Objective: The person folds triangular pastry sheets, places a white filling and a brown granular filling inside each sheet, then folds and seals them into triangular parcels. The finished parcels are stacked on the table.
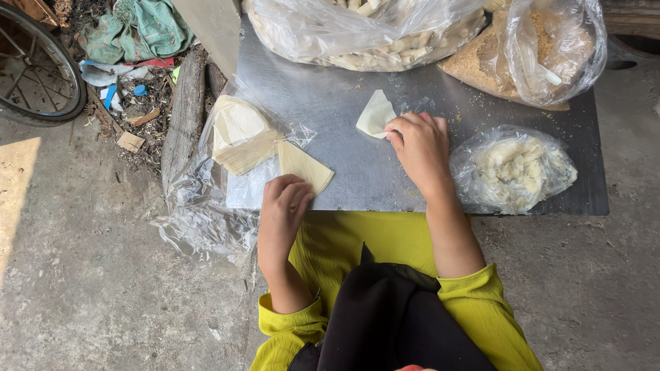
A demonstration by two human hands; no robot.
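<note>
My right hand point(421, 145) rests on the metal table point(344, 103) with its fingertips pressing the edge of a small folded white wrapper point(375, 114). My left hand point(283, 205) sits at the table's near edge, fingers curled on the corner of a pale yellow wrapper sheet point(304, 165). A stack of wrapper sheets point(238, 135) lies on clear plastic left of that sheet. Just right of my right hand sits a clear bag of whitish filling point(517, 170).
At the table's far side stand a big plastic bag of pale rolled pieces point(364, 31) and a bag of brown crumbs point(536, 51). A wooden log point(184, 117), litter and a bicycle wheel point(34, 69) lie to the left on the concrete floor.
</note>
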